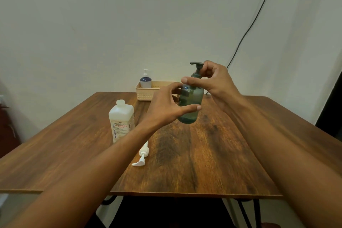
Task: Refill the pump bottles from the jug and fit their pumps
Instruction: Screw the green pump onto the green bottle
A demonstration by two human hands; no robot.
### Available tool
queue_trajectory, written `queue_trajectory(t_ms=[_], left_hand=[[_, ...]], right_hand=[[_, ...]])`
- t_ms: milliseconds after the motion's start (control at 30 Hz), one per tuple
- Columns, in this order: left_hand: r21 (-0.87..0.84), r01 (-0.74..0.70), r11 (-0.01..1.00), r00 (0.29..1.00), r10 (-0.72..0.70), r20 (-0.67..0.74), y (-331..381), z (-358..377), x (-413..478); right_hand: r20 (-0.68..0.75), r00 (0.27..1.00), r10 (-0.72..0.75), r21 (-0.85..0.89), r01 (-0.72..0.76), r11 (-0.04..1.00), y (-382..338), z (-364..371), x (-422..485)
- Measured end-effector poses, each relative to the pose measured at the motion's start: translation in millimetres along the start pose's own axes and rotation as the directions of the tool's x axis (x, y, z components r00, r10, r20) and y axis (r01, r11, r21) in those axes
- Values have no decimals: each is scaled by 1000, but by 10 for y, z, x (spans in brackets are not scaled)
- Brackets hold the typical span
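Observation:
A dark green translucent pump bottle [191, 103] is held up above the middle of the wooden table [212, 153]. My left hand [166, 105] grips its body from the left. My right hand [216, 81] pinches the dark pump [197, 67] at the bottle's neck. A white jug [121, 123] with a printed label and no cap stands on the table to the left. A loose white pump [142, 154] lies on the table in front of the jug. A second bottle [145, 79], blue and white with its pump on, stands in a beige basket [146, 93] at the back.
The table's far edge meets a pale wall. A black cable [249, 27] hangs down the wall at the right. Dark table legs show below the front edge.

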State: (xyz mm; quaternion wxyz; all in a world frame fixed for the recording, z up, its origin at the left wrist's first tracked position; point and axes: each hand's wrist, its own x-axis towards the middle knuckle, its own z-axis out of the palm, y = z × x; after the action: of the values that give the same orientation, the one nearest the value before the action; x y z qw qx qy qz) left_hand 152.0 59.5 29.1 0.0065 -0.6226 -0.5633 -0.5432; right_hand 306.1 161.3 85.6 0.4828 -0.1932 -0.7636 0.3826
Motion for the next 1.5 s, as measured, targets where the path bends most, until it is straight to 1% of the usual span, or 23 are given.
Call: queue_trajectory(t_ms=[67, 133, 200, 267, 333, 367, 500, 567, 600, 667, 767, 833, 867, 933, 1033, 1100, 1167, 1367, 1500], left_hand=[[-3, 0, 1000, 1000, 0, -1, 6, 20, -8], [-4, 4, 1000, 1000, -4, -4, -1, 18, 10], [-3, 10, 1000, 1000, -10, 1, -5, -4, 34], [4, 9, 1000, 1000, -9, 6, 0, -26, 50], [13, -1, 1000, 1000, 1, 14, 15, -31, 53], [13, -5, 1000, 1000, 5, 17, 24, -31, 50], [2, -8, 1000, 1000, 8, 18, 42, -7, 23], [2, -11, 1000, 1000, 11, 22, 33, 22, 4], [1, -10, 1000, 1000, 10, 22, 25, 38, -1], [-4, -3, 1000, 1000, 3, 21, 6, 55, -4], [-11, -8, 1000, 1000, 8, 22, -12, 38, 25], [-6, -6, 1000, 1000, 6, 21, -11, 26, 48], [-5, -2, 1000, 1000, 2, 19, -7, 22, 57], [-11, 3, 1000, 1000, -3, 16, -1, 19, 62], [-17, 6, 1000, 1000, -6, 6, 15, 20, 59], [-18, 13, 1000, 1000, -13, -9, 20, 24, 57], [-17, 19, 1000, 1000, -19, -22, 14, 31, 53], [5, 23, 1000, 998, -23, -58, -37, 60, 28], [11, 41, 999, 995, -40, -91, -28, 108, 34]], right_hand=[[23, 1000, 6, -22, -6, 1000, -8, 24, -21], [143, 988, 60, 31, -65, 997, -35, -42, -6], [286, 954, 90, 67, -114, 991, -83, -150, 21], [360, 930, 71, 57, -98, 994, -111, -240, 50], [351, 934, 62, 54, -86, 995, -126, -276, 69], [324, 944, 65, 60, -88, 994, -127, -274, 73], [133, 990, 54, 53, -62, 997, -106, -165, 50], [74, 996, 40, 21, -42, 999, -80, -79, 10], [67, 997, 41, 13, -42, 999, -71, -54, -9], [125, 989, 79, 7, -80, 997, -45, -75, -13], [314, 941, 125, 82, -158, 984, -29, -203, -6], [387, 916, 102, 129, -163, 978, -31, -278, -6], [393, 916, 84, 139, -150, 979, -30, -295, 0], [343, 937, 64, 146, -120, 982, -9, -294, 26], [181, 980, 78, 109, -99, 989, -3, -232, 59], [82, 993, 84, 79, -90, 993, 9, -173, 64], [14, 997, 74, 66, -75, 995, 26, -107, 43], [-88, 994, 58, 23, -56, 998, 39, 27, -56], [-174, 983, 52, 38, -46, 998, 80, 108, -79]])
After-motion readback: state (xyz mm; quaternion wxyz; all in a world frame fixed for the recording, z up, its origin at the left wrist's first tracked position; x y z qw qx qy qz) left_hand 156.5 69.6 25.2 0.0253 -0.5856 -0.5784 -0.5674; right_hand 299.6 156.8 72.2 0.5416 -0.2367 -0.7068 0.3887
